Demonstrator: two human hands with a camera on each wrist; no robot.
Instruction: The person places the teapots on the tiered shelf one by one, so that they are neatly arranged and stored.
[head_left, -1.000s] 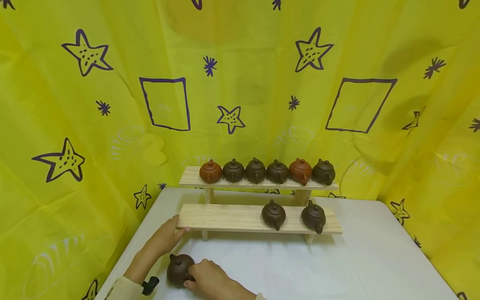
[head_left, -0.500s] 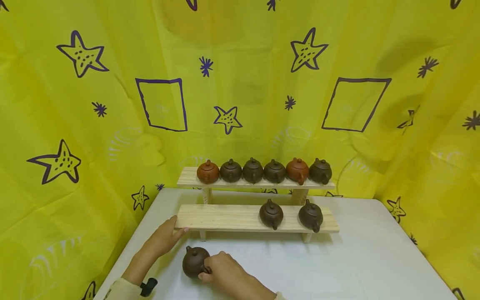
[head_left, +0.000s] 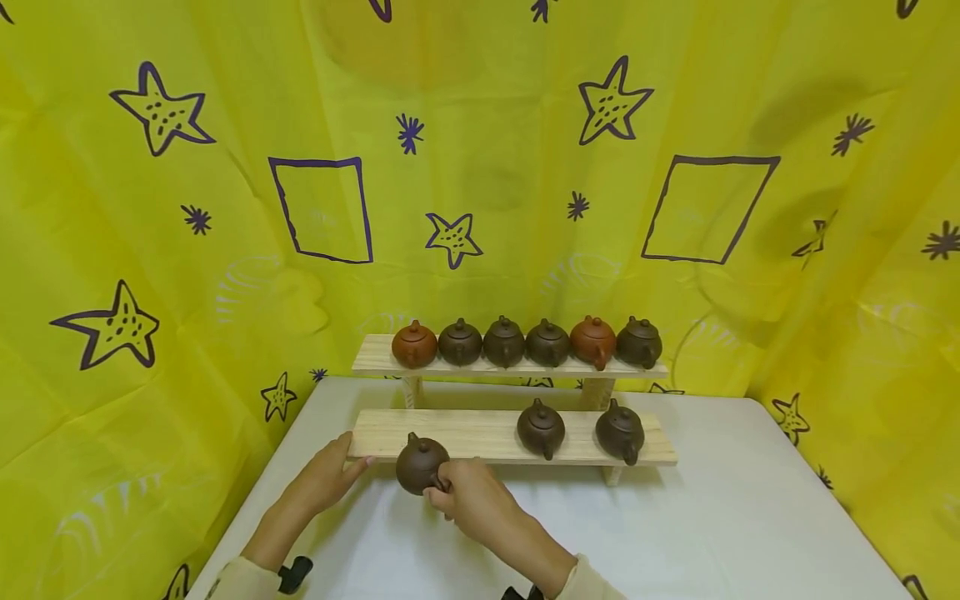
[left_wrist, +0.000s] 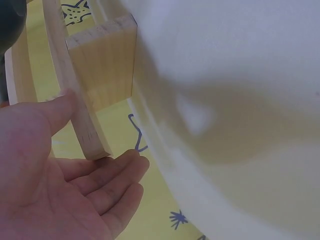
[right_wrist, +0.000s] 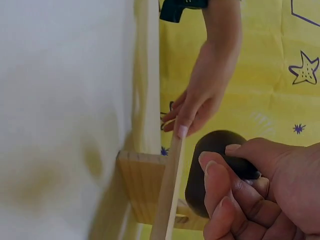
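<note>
My right hand (head_left: pixel 483 502) pinches a dark brown teapot (head_left: pixel 420 467) by its handle, its spout pointing toward the shelf. In the head view the pot overlaps the front edge of the lower wooden shelf (head_left: pixel 465 423), near its left end. At that end my left hand (head_left: pixel 324 477) holds the board's corner, thumb on the front edge and fingers round the end, as the left wrist view shows. Two dark teapots stand on the right half of the lower shelf, one nearer the middle (head_left: pixel 542 429) and one near the right end (head_left: pixel 621 432).
Behind, a higher wooden shelf (head_left: pixel 371 357) carries a row of several teapots, mostly dark, with a reddish one at the left (head_left: pixel 414 344) and another (head_left: pixel 593 342) toward the right. A white-covered table (head_left: pixel 720 517) lies under both shelves; a yellow patterned curtain (head_left: pixel 495 100) surrounds it.
My right hand has carried the dark teapot up and to the right, from over the table in front to the lower shelf's front edge. My left hand stays on the shelf end.
</note>
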